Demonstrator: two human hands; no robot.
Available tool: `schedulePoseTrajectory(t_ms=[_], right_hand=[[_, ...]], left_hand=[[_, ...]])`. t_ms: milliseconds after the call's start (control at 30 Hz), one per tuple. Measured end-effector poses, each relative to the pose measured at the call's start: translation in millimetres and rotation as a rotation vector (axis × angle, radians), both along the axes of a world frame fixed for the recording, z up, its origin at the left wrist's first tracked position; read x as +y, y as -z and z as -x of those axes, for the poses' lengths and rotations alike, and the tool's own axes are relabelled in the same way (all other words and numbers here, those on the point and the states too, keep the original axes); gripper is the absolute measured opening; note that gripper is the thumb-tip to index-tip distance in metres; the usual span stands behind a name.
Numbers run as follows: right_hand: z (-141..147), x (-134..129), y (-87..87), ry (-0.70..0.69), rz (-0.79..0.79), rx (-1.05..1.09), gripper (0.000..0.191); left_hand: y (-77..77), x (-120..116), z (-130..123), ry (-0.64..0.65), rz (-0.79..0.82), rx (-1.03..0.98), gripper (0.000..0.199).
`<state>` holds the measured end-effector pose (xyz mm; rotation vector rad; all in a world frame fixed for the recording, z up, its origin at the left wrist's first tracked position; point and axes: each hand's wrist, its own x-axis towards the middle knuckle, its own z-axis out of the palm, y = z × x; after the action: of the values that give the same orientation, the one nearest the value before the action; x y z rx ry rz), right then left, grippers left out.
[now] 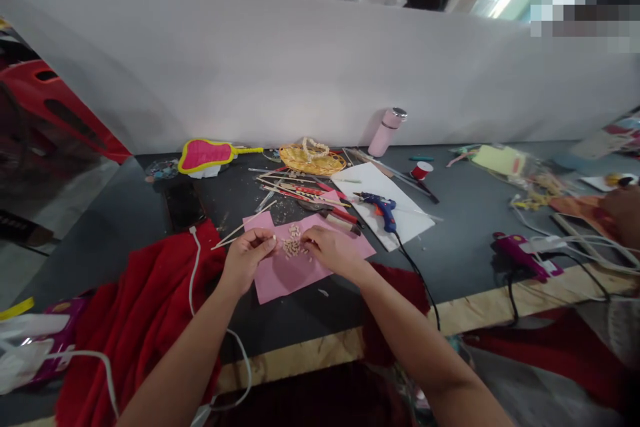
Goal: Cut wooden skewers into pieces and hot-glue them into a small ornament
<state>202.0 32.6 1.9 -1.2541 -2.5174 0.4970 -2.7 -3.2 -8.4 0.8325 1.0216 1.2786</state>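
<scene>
Pale beige small pieces (293, 247) lie in a loose pile on the pink paper (280, 283), which is spread on the dark surface (295, 330). The two hands are apart from each other, with the pile between them. The left hand (246, 255) pinches a small white piece (274, 238) between thumb and forefinger. The right hand (327, 250) has its fingers bent down at the right side of the pile; whether it grips a piece, I cannot tell. Just beyond the paper there are thin wooden sticks (295, 190), in a disordered heap. To the right, a blue glue gun (381, 207) rests on a white sheet (410, 230). Farther back stands a pink bottle (384, 133), and near it a red spool (421, 171). A yellow woven tray (293, 159) carries a string of pale beads (314, 147). At left, a phone (184, 205) lies beside the red cloth (145, 293). Another person's hand (623, 210) shows at the right edge.
</scene>
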Motion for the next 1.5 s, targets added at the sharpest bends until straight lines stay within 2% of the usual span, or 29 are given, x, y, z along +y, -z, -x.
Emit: schedulePoseTrajectory(t_ms=[167, 567, 1000, 1100, 1300, 1500], right_hand=[[1, -3, 13.7, -0.010, 0.053, -0.068, 0.012], [6, -8, 15.6, -0.071, 0.011, -0.031, 0.019], [8, -7, 18.9, -0.089, 0.003, -0.023, 0.016], [8, -7, 16.2, -0.082, -0.020, 0.070, 0.014], [12, -12, 6.9, -0.076, -0.060, 0.465, 0.011], [16, -16, 7.0, -0.101, -0.059, 0.546, 0.010]], left_hand=[[1.0, 0, -3, 0.042, -0.009, 0.019, 0.017], [1.5, 1, -4, 0.025, 0.018, 0.029, 0.018], [1.1, -1, -7, 0.051, 0.037, 0.125, 0.022], [0.7, -1, -9, 0.043, 0.048, 0.159, 0.022], [1.9, -3, -12, 0.103, -0.001, 0.192, 0.020], [2.7, -5, -14, 0.138, -0.032, 0.209, 0.018]])
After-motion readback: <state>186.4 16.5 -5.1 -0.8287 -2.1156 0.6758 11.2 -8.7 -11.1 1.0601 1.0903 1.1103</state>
